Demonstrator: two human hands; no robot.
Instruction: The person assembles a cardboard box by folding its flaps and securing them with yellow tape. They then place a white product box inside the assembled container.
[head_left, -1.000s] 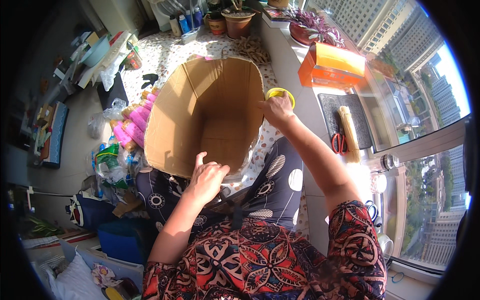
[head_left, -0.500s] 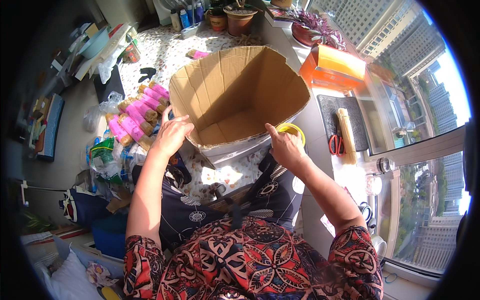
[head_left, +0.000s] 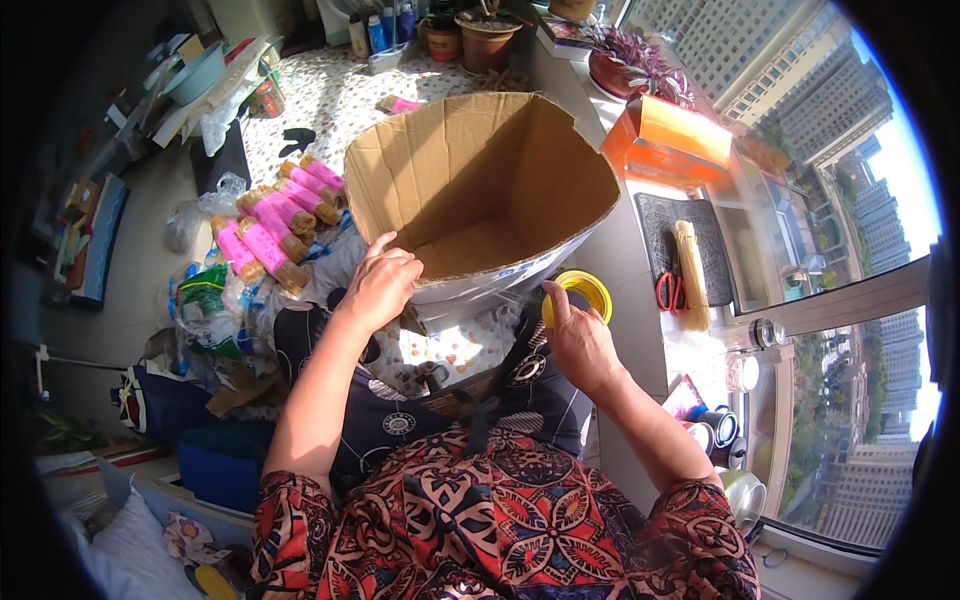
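At upper centre of the frame stands the cardboard box (head_left: 480,190); the left hand (head_left: 383,288) touches its near edge, its grip I cannot tell; the right hand (head_left: 582,340) grasps a yellow tape roll (head_left: 603,293). Taping seems begun, not finished.

The cardboard box (head_left: 480,190) stands turned and farther right than 1 s ago. The left hand (head_left: 383,290) is off its left corner, on the near rim; the right hand (head_left: 582,345) and yellow tape roll (head_left: 585,277) sit lower, drawn back from the rim.
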